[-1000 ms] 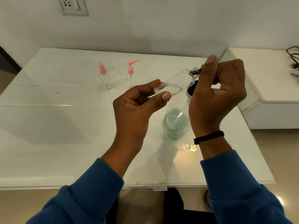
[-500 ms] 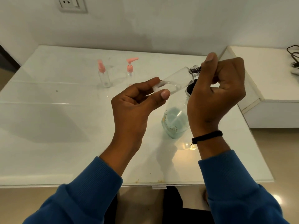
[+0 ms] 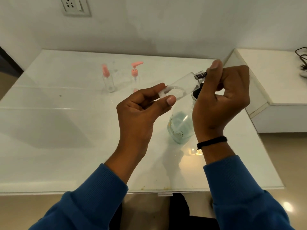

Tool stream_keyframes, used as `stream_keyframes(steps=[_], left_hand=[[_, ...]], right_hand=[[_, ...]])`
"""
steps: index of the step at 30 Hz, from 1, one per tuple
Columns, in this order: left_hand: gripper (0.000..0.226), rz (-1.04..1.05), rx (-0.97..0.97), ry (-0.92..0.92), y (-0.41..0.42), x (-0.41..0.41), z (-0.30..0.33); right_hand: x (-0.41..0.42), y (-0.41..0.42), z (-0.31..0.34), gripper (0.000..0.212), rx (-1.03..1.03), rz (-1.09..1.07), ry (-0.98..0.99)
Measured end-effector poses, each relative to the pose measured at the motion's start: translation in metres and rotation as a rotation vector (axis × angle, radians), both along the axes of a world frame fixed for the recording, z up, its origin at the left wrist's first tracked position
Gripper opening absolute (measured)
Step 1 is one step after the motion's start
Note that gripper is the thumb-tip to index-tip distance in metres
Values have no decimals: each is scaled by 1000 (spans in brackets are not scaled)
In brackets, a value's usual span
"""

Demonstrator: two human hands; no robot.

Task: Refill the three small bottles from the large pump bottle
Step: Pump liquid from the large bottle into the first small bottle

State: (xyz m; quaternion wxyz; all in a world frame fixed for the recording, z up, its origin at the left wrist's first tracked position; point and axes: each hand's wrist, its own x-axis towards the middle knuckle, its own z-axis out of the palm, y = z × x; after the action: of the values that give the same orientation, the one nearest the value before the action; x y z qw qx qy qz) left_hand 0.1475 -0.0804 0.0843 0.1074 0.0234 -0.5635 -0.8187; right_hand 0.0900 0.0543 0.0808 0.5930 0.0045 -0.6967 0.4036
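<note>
small clear plastic bottle (image 3: 180, 87), its cap off and threaded neck bare, is lying tilted in mid-air between both hands, above the large clear pump bottle (image 3: 181, 127) with pale blue-green liquid low in its base, which is standing on the glossy white desk (image 3: 66, 130) just below the right wrist.

from the head view, the only one given: the left hand (image 3: 141, 110) is pinching the small bottle's base between thumb and curled fingers (image 3: 156, 88). the right hand (image 3: 221, 100) is clenching at the neck, thumb pressing beside the threads; whether it is also holding a cap, i cannot tell.

what could go wrong, as i judge it: the base grip is only a light pinch on slick plastic, so a twist or push at the neck could be levering the bottle out and dropping it onto the large bottle below. the right forearm is hanging just over that bottle's dark collar, so a careless drop of the wrist could be knocking it over and spilling what little liquid is remaining. that low level may also be falling short of filling all three.

counting: three small bottles, one held and two standing well apart at the back, a clear one with a pink spray cap (image 3: 108, 78) and a clear one with a pink pump top (image 3: 135, 75). one large bottle. two hands. one wall socket (image 3: 74, 5).
</note>
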Motion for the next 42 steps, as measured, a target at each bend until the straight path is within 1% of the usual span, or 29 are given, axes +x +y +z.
stream_keyframes(steps=[5,10,16,22,27,31,37,42], left_hand=[[41,-3,14,5,0,0,1],[41,-2,4,0,1,1,0],[42,-1,8,4,0,0,0],[40,-1,-1,-3,1,1,-1],[39,3,18,6,0,0,0],[39,-4,14,3,0,0,-1],[40,-3,27,-1,0,0,-1],[38,-4,14,0,1,0,-2]], right_hand=[[-2,2,7,42,24,-29,8],[1,1,-1,36,1,2,8],[-1,1,6,42,18,-38,0],[-1,2,-1,39,0,1,-17],[-4,5,6,42,11,10,11],[-1,3,0,38,-10,50,19],[-4,5,6,41,5,22,8],[-2,3,1,39,-26,46,6]])
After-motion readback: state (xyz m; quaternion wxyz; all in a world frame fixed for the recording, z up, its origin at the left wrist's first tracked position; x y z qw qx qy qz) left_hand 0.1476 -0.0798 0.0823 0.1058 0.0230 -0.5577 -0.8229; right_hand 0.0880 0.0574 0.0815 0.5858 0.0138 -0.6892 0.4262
